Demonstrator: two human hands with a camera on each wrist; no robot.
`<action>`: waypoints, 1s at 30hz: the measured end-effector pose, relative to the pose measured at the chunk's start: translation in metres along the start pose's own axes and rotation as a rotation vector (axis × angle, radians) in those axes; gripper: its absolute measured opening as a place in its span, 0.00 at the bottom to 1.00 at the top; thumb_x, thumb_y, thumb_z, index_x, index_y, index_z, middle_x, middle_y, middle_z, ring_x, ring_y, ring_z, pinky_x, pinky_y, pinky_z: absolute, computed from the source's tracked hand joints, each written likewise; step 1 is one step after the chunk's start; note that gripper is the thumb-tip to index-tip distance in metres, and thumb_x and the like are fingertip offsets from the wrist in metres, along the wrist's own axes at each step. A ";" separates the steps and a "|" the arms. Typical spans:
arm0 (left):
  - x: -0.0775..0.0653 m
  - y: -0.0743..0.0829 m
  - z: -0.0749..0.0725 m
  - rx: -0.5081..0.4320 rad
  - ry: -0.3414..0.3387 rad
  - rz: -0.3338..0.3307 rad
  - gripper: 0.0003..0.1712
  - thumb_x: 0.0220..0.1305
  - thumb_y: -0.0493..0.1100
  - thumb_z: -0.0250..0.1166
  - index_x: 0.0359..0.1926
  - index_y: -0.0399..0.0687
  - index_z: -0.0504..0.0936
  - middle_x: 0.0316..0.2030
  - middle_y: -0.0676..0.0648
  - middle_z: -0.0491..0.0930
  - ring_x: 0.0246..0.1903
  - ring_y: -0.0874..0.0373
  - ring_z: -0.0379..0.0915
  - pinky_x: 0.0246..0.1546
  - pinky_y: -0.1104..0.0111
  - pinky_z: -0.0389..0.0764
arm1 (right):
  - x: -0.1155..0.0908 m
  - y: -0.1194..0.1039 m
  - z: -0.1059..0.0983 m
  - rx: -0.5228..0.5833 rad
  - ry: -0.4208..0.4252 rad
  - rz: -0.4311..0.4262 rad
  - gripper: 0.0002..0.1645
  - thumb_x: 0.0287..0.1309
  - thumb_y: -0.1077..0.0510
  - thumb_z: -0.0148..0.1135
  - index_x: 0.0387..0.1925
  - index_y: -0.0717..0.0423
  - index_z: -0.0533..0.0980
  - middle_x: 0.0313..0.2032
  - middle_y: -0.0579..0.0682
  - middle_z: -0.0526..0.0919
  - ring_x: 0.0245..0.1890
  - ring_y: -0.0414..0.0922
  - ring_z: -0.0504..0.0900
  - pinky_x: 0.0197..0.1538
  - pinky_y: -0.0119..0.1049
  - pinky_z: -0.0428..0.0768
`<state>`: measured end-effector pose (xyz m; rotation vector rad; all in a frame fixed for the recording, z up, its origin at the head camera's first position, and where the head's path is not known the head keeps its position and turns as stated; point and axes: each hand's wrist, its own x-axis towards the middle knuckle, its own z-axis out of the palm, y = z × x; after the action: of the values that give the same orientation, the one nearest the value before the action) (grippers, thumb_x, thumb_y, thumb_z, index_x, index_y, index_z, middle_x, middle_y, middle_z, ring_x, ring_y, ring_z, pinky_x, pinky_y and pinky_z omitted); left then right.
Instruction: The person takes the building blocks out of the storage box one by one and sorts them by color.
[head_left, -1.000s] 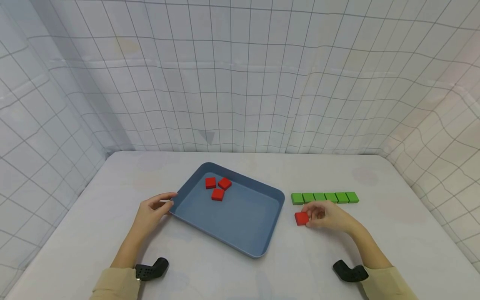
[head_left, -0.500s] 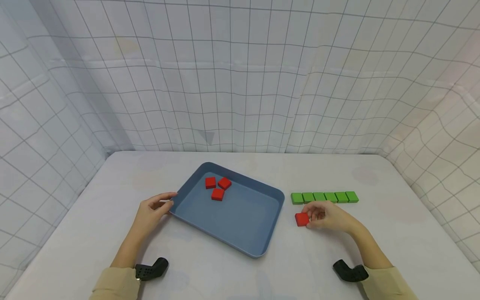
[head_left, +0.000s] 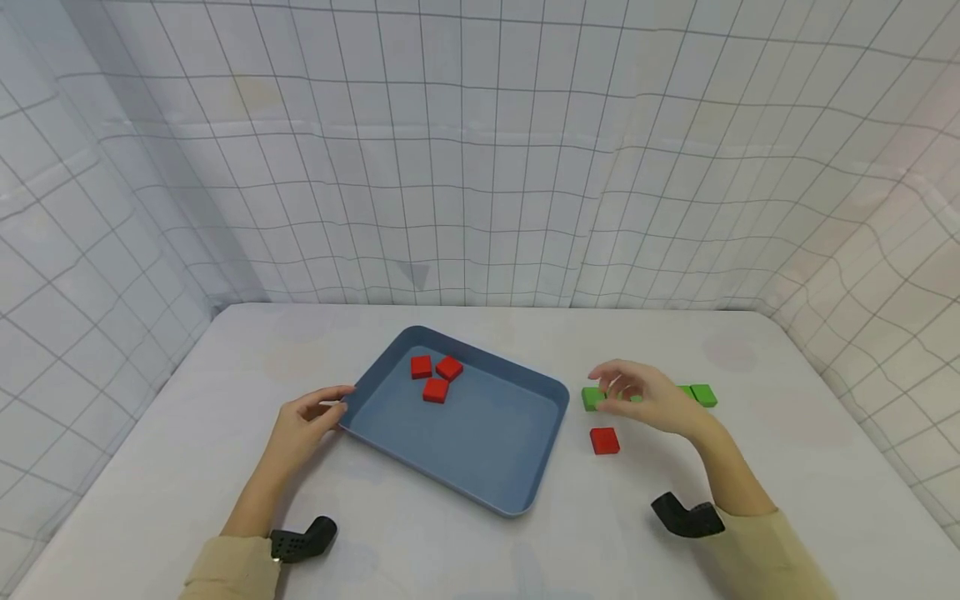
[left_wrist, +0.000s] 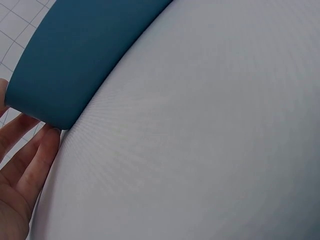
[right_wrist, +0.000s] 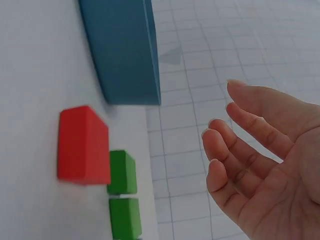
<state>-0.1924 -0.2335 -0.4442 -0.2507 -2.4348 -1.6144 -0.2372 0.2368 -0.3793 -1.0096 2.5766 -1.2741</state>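
In the head view, my left hand (head_left: 300, 429) is at the left corner of a blue-grey tray (head_left: 457, 492), its fingertips touching the outside of the wall. The left wrist view shows relaxed fingers against the tray wall (left_wrist: 75, 65). Three red square blocks (head_left: 436, 390) lie inside the tray. My right hand (head_left: 648, 398) hovers over a row of green blocks (head_left: 703, 395) and hides its middle. With nothing between its loosely bent fingers, it is apart from the red block (head_left: 604, 441) on the table. That red block (right_wrist: 82, 145) shows clearly in the right wrist view.
A white table (head_left: 435, 558) bears everything. White grid-lined curtains (head_left: 480, 167) rise at the back and both sides. A black band with a camera (head_left: 303, 539) sits on the left wrist, another black camera (head_left: 686, 517) on the right.
My right hand has let go of the red block beside the tray and risen away from it over the green row. My left hand and the tray stay put.
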 end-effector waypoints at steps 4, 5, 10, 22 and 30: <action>0.000 0.000 0.000 -0.002 -0.004 0.001 0.17 0.63 0.36 0.57 0.52 0.34 0.76 0.48 0.41 0.75 0.37 0.70 0.74 0.31 0.73 0.80 | 0.019 -0.021 0.005 0.011 0.018 0.028 0.20 0.51 0.61 0.66 0.48 0.54 0.74 0.35 0.50 0.77 0.35 0.41 0.77 0.38 0.31 0.77; 0.000 0.000 0.000 -0.002 -0.006 0.002 0.17 0.63 0.36 0.57 0.52 0.34 0.76 0.48 0.39 0.75 0.37 0.70 0.74 0.31 0.73 0.80 | 0.024 -0.024 0.007 0.011 0.023 0.026 0.21 0.51 0.61 0.66 0.48 0.54 0.74 0.35 0.51 0.77 0.35 0.42 0.77 0.39 0.32 0.77; 0.001 0.000 0.001 -0.012 -0.010 0.002 0.17 0.63 0.36 0.57 0.52 0.33 0.76 0.48 0.36 0.74 0.36 0.69 0.75 0.31 0.73 0.80 | 0.050 -0.034 0.022 0.059 0.053 0.006 0.21 0.51 0.59 0.66 0.49 0.55 0.74 0.36 0.54 0.77 0.36 0.44 0.77 0.40 0.34 0.77; 0.000 0.000 0.001 -0.012 -0.008 -0.004 0.17 0.63 0.36 0.57 0.52 0.33 0.76 0.48 0.38 0.74 0.37 0.70 0.75 0.32 0.73 0.80 | 0.102 -0.048 0.062 0.150 0.094 -0.020 0.21 0.51 0.62 0.66 0.49 0.58 0.75 0.33 0.52 0.78 0.33 0.45 0.78 0.37 0.34 0.78; 0.000 0.000 0.000 -0.007 -0.007 -0.003 0.17 0.63 0.36 0.57 0.52 0.34 0.76 0.47 0.43 0.76 0.37 0.70 0.74 0.32 0.73 0.80 | 0.122 -0.051 0.087 0.162 0.056 -0.033 0.22 0.51 0.64 0.65 0.49 0.66 0.73 0.33 0.55 0.77 0.31 0.44 0.78 0.37 0.31 0.78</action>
<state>-0.1920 -0.2335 -0.4439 -0.2547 -2.4363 -1.6262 -0.2750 0.0829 -0.3743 -1.0025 2.4574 -1.5120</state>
